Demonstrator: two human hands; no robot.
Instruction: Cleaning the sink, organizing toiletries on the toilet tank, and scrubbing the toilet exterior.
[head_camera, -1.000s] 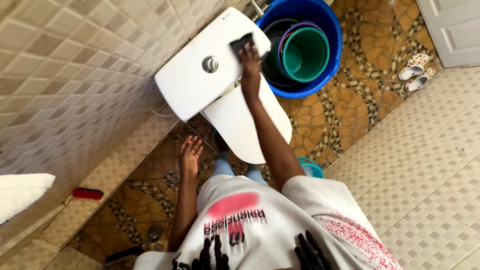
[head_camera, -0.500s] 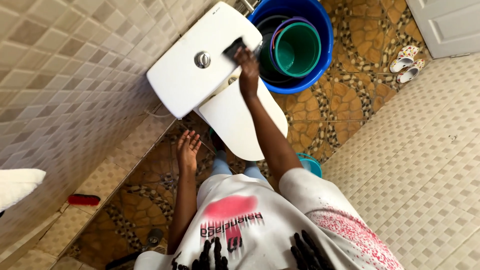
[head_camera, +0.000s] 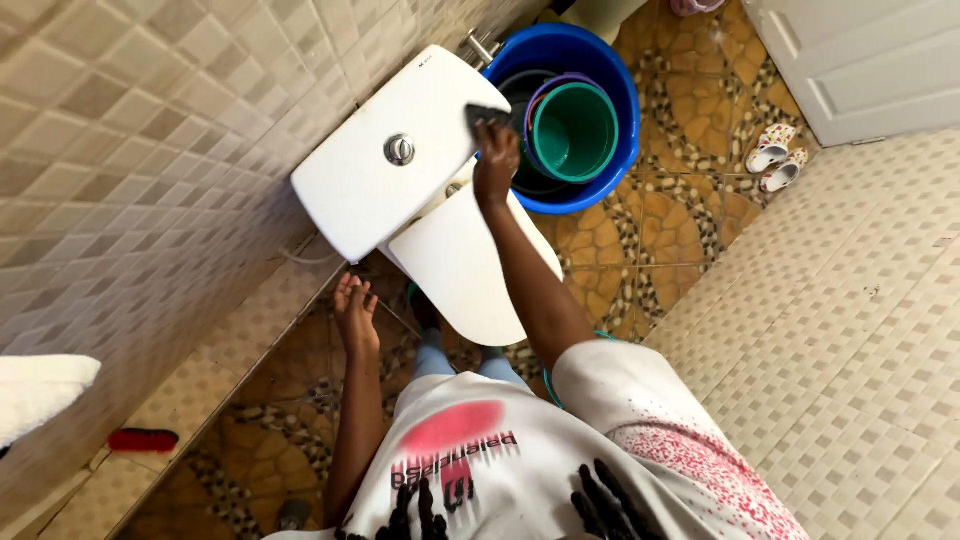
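Note:
My right hand (head_camera: 496, 160) presses a dark cloth (head_camera: 486, 117) against the right edge of the white toilet tank lid (head_camera: 360, 190). A round chrome flush button (head_camera: 400, 150) sits in the lid's middle. The closed white toilet seat cover (head_camera: 460, 265) lies below my forearm. My left hand (head_camera: 355, 312) hangs free beside the toilet with fingers spread, holding nothing, above the patterned brown floor.
A blue tub (head_camera: 610, 90) holding a green bucket (head_camera: 575, 130) stands right of the tank. Small patterned slippers (head_camera: 778, 155) lie by a white door (head_camera: 860, 60). A red brush (head_camera: 143, 439) lies at the tiled wall's foot. A white towel (head_camera: 40, 390) shows at left.
My right hand has slid the cloth toward the tank lid's right edge. The view has shifted slightly; my left hand stays hanging and spread.

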